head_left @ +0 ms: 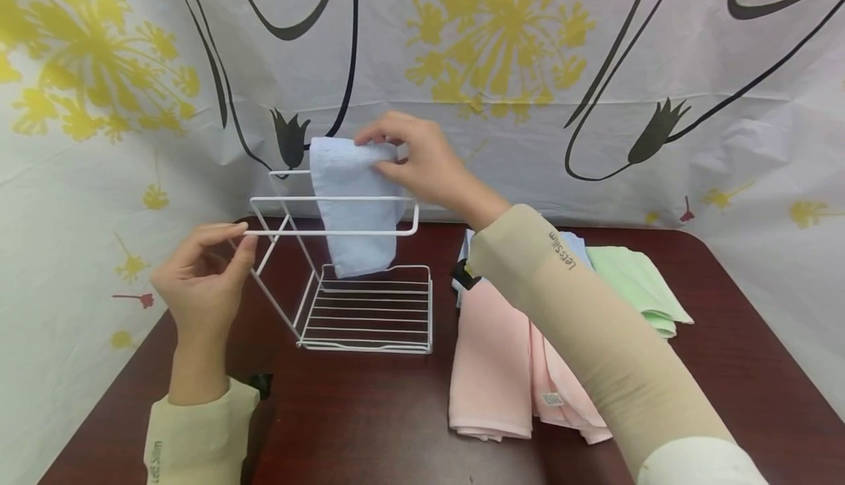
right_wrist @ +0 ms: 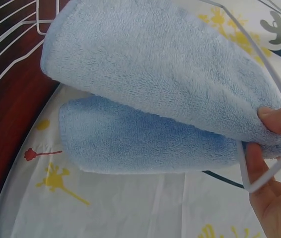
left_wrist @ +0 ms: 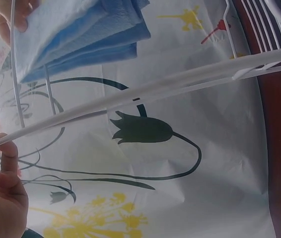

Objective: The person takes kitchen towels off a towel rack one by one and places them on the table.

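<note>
A white wire rack (head_left: 330,233) with parallel top rails and a slatted base stands on the table. My left hand (head_left: 205,279) pinches the near left corner of its top frame between thumb and fingers. My right hand (head_left: 422,155) grips the top right edge of a light blue towel (head_left: 359,213). The towel hangs down among the top rails, its upper edge above them and its lower end close over the base. In the right wrist view, two layers of the towel (right_wrist: 145,64) spread apart below the right hand (right_wrist: 274,173), beside a rail.
Folded pink towels (head_left: 491,360) lie right of the rack, one with a small label. Behind them sit a green towel (head_left: 637,283) and more blue cloth (head_left: 574,244), partly hidden by the right forearm. A patterned white sheet (head_left: 409,52) hangs behind the dark red table (head_left: 356,411).
</note>
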### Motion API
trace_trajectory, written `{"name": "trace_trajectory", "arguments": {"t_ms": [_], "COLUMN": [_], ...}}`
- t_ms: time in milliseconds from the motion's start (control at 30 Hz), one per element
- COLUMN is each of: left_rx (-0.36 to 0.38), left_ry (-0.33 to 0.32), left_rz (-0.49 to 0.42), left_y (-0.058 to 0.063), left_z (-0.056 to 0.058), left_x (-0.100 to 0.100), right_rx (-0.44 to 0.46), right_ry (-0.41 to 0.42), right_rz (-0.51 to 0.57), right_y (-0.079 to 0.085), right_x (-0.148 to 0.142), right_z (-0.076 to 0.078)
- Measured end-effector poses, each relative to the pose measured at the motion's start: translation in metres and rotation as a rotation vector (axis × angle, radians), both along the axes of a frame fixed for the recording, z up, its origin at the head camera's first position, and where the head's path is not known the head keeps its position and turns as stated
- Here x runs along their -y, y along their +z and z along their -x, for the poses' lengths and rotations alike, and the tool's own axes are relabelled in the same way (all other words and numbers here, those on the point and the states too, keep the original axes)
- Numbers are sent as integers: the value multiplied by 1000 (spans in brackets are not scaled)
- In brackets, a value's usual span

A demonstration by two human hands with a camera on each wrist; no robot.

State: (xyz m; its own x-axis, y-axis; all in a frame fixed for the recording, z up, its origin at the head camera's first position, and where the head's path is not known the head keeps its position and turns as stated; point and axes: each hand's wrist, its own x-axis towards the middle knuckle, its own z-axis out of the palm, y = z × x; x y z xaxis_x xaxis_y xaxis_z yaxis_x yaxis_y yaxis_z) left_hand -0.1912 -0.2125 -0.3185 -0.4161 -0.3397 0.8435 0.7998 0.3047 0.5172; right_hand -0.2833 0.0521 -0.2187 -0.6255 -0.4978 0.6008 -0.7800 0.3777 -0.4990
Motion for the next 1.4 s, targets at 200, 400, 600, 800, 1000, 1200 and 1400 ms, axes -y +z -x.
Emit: {"name": "trace_trajectory", "arguments": {"t_ms": [200,400,600,800,1000,1200,1400], "left_rx": [5,4,7,11,9,12,12], "left_ry": [2,-2,-6,-2,-1,6,4], "left_rz": [8,8,3,10,10,8,4], "left_y": [1,2,2,1,1,1,1], "left_z": [0,1,1,0,0,0,-1], "left_x": [0,0,1,1,0,0,-1], "right_rx": [14,-58,-61,-73,-114,-132,-96], "right_ry": [-24,-48,-54,-30,-11,-31,-42], "right_rz": [55,127,210,353,493,560,661], "right_y": [2,4,1,-5,-7,-13,-19], "right_x": [-12,-25,-37,-48,-58,-70,-79], "right_z": [-5,-11,-13,-16,-22,-25,-26]}}
